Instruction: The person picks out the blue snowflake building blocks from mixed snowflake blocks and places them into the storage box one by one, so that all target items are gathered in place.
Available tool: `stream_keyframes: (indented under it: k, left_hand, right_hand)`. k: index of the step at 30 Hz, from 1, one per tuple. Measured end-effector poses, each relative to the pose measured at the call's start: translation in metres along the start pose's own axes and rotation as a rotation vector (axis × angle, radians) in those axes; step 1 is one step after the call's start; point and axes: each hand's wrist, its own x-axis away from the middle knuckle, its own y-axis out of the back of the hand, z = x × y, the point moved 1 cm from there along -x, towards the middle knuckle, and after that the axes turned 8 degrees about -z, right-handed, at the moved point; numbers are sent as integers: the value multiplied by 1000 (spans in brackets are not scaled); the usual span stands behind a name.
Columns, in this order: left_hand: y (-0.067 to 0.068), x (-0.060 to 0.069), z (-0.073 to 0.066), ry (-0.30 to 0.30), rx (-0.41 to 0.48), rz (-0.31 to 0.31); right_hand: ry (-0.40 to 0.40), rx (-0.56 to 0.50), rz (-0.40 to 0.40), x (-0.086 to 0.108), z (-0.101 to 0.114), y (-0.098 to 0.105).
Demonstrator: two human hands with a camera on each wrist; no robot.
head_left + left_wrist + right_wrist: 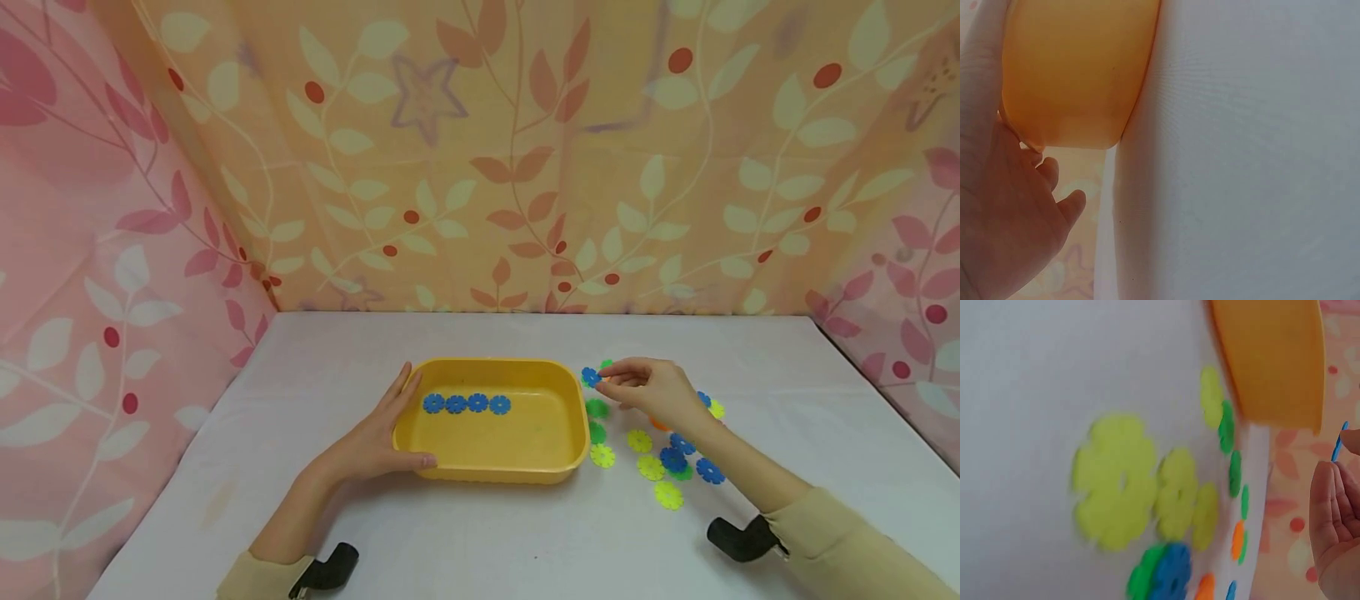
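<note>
A yellow plastic basin (491,477) stands on the table, with a row of several blue snowflake discs (477,403) inside along its far side. My left hand (371,442) holds the basin's left end, thumb over the near rim and fingers at the left side. In the left wrist view, some fingertips (1072,206) stand clear of the basin wall. Just right of the basin's far right corner, my right hand (660,392) pinches a blue snowflake disc (591,377) between thumb and fingers. The right wrist view shows that disc (1339,442) edge-on, above the table.
Loose snowflake discs lie right of the basin: yellow ones (669,495), green ones (597,408), blue ones (710,471) and orange ones (659,423), some overlapping. The white table (480,550) meets patterned cloth (517,167) behind it and at both sides.
</note>
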Motion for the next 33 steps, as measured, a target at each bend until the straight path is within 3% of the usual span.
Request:
stream_keyframes:
  k: [9, 15, 24, 33]
  left_hand:
    - [0, 0, -2, 7, 3, -2]
    - [1, 0, -2, 2, 2, -3]
    - [-2, 0, 0, 15, 3, -1]
    - [0, 0, -2, 14, 7, -1]
  right_hand:
    - [71, -11, 78, -1, 36, -31]
    - [134, -32, 131, -5, 48, -56]
    - [274, 138, 133, -5, 54, -84]
    - [251, 340, 150, -13, 58, -93]
